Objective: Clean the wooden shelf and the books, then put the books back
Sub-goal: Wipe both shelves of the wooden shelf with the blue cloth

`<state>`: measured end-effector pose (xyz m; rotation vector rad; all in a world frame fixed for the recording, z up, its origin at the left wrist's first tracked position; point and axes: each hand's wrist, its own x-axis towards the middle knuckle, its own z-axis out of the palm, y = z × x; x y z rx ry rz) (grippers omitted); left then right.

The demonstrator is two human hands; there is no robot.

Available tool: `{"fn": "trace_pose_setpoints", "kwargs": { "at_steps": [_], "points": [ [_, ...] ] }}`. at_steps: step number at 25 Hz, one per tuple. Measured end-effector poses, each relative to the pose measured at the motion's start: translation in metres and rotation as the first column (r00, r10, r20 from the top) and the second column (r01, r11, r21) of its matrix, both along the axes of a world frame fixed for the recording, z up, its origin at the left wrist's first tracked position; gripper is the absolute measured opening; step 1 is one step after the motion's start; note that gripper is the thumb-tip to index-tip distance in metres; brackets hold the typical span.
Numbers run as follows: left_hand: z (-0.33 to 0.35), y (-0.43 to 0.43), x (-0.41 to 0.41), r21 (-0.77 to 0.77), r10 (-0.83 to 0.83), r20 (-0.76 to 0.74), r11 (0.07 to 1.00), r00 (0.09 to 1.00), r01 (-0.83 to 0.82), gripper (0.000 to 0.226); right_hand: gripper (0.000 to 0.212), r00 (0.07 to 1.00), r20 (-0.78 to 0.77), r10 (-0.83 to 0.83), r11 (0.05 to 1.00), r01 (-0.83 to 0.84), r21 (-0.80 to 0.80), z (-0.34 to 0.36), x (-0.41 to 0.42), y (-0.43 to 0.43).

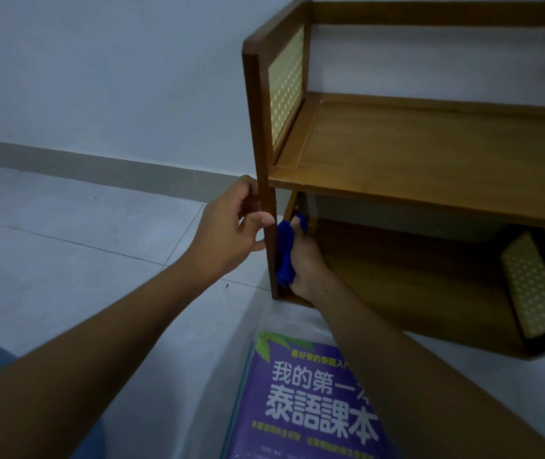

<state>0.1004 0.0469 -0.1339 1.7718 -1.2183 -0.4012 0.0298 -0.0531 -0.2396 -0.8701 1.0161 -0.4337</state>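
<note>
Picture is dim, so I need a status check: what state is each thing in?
wooden shelf: upright, no books on the boards in view.
blue cloth: bunched, against the left side panel's inner face, lower level.
purple book: closed, lying flat before the shelf, cover up.
left hand: grips the shelf's front left post.
right hand: grips the cloth.

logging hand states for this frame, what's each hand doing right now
Left hand: grips the front post of the wooden shelf.
Right hand: holds a blue cloth inside the shelf's lower compartment.
</note>
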Motion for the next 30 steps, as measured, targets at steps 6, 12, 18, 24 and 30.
{"fn": "trace_pose_setpoints", "kwargs": {
  "at_steps": [6,12,18,24,30],
  "points": [
    [0.016,0.003,-0.004,0.067,-0.043,0.059,0.997,0.997,0.039,0.019,0.03,0.999,-0.049,0.012,0.997,-0.016,-0.082,0.025,-0.042,0.007],
    [-0.001,0.022,-0.025,-0.041,0.256,0.122,0.967,0.959,-0.253,0.024,0.023,0.976,-0.171,-0.138,0.951,0.082,-0.299,0.048,-0.122,0.001],
    [-0.045,0.015,-0.102,0.069,-0.105,0.207,0.993,0.973,0.093,0.004,0.027,0.637,-0.678,-0.367,0.606,-0.389,-0.694,0.05,-0.231,-0.013],
    [-0.077,-0.032,-0.199,0.277,-0.529,0.282,0.843,0.8,0.46,0.034,0.021,0.118,-0.644,-0.756,0.202,-0.894,-0.401,0.058,-0.298,-0.039],
    [-0.105,-0.054,-0.221,0.827,-0.746,0.314,0.519,0.588,0.217,0.057,0.055,-0.394,-0.708,-0.586,0.45,-0.885,0.12,0.041,-0.287,-0.048]
  ]
}}
